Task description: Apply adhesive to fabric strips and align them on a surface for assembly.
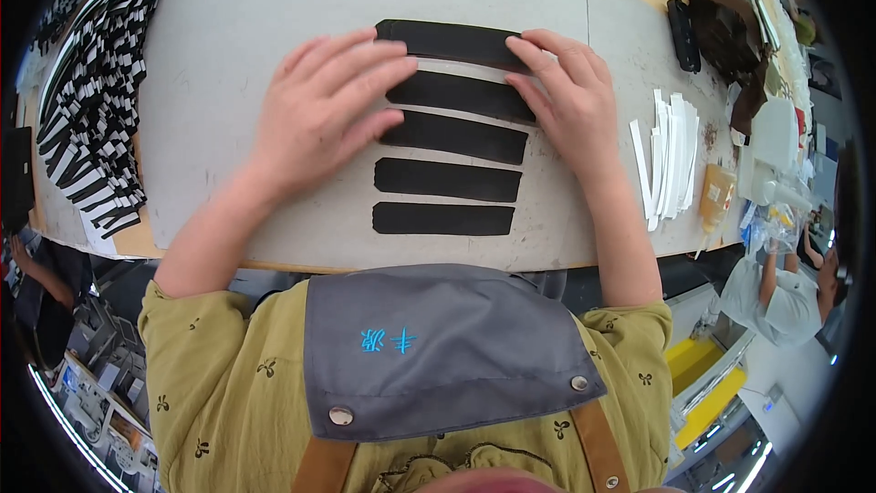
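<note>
Several flat black strips lie in a column on the grey work surface (228, 27), spaced apart and roughly parallel. My left hand (319, 105) is open, with fingers spread at the left ends of the farthest strip (456, 42), the second strip (461, 94) and the third strip (456, 137). At the opposite ends, my right hand (579, 96) is also open. Its index fingertip meets the farthest strip's right end and its thumb is at the second strip's right end. The nearest strip (443, 218) lies closest to me, untouched. Whether the left fingertips press down I cannot tell.
A large heap of black and white strips (100, 100) covers the far left. On the right lie several white strips (673, 160), a tan packet (717, 194), a black case (683, 35) and a brown bag (725, 23). Another person (776, 297) is beyond the right edge.
</note>
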Tool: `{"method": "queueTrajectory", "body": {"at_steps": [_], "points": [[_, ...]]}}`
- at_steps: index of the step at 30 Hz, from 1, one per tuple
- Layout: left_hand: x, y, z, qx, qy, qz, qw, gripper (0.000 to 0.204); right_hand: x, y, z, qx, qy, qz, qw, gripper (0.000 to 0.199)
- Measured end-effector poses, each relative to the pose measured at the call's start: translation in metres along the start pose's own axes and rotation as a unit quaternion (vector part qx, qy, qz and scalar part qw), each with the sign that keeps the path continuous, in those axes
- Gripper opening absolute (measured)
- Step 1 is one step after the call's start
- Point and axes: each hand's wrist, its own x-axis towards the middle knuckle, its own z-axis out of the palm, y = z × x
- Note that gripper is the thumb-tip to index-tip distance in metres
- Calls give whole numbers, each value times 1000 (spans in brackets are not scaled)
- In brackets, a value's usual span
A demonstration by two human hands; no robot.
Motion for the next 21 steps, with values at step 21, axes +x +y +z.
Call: {"method": "queueTrajectory", "body": {"at_steps": [21], "points": [[47,-36,26,-93,107,8,990,39,2,23,9,-46,45,-95,993,21]]}}
